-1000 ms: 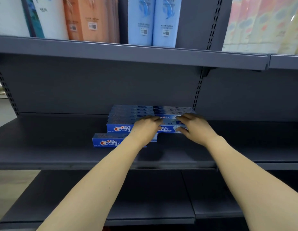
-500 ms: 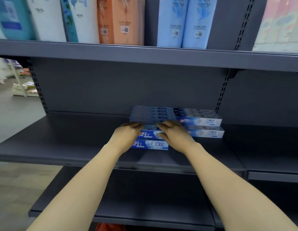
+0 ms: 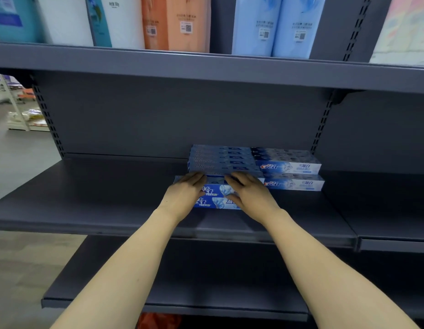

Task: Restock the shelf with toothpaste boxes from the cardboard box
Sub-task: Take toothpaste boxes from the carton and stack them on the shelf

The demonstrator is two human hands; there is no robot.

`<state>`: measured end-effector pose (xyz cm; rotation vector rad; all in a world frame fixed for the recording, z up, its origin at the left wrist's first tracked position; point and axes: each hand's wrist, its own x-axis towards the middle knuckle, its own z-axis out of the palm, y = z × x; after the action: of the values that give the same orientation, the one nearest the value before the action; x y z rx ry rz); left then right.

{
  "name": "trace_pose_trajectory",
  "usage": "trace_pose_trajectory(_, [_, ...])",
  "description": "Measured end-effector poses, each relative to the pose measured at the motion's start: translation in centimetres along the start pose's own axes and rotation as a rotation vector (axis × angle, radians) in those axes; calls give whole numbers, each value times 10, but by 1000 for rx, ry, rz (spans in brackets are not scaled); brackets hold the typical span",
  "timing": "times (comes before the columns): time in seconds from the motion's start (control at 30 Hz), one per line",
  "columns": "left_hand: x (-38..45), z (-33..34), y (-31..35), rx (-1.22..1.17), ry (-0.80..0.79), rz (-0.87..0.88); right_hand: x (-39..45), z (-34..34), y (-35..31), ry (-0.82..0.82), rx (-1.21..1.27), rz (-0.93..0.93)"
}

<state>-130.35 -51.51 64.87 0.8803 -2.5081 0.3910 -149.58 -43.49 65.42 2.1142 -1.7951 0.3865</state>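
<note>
The toothpaste boxes (image 3: 220, 160) are seen stacked on the dark grey shelf (image 3: 106, 198), set against its back panel and toward its right end, just left of the slotted upright (image 3: 321, 129). This stack serves as the landmark. Its left part is made of several blue boxes lying flat, long sides facing outward; its right part is a lighter, white-fronted pair of boxes (image 3: 291, 174), one upon the other, touching the blue ones.

In front of the stack, two further blue boxes (image 3: 218, 197) are laid one on top of the other, nearer the shelf's front edge. The left hand (image 3: 184, 193) is placed flat on the left end of these front boxes, fingers extended and lying close together, fingertips reaching the lower edge of the stack. The right hand (image 3: 251, 193) is laid palm down on their right end, fingers likewise straight and lightly spread. Neither hand is closed around anything; both are pressed flat against the box tops. Whether the thumbs are hooked over the box fronts cannot be told.

Above the stack, an upper shelf (image 3: 206, 67) is loaded with tall packs: orange packs (image 3: 177, 22) directly above and light blue packs (image 3: 275, 24) above and to the right. Below the stack, a lower shelf (image 3: 206, 281) is seen. The cardboard box is not in view.
</note>
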Motion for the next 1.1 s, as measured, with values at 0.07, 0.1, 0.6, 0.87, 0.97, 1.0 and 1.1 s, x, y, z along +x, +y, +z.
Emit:
trace_pose_trajectory(0.07, [2, 5, -1, -25, -14, -18, 0, 3, 1, 5, 19, 47])
trace_pose_trajectory(0.1, [2, 7, -1, -54, -26, -38, 0, 3, 0, 2, 27, 74])
trace_pose_trajectory(0.6, [-8, 1, 14, -160, -267, -389, -19, 5, -19, -181, 4, 362])
trace_pose_trajectory(0.87, [-8, -1, 28, -140, -236, -327, -25, 10, -10, -122, -21, 373])
trace_pose_trajectory(0.97, [-7, 1, 37, -124, -259, -324, -30, 10, -4, -126, -26, 383])
trace_pose_trajectory(1.0, [-6, 2, 39, -126, -262, -334, -31, 10, -3, -129, -25, 381])
trace_pose_trajectory(1.1, [-6, 2, 40, -76, -275, -348, -30, 10, -5, -123, -13, 381])
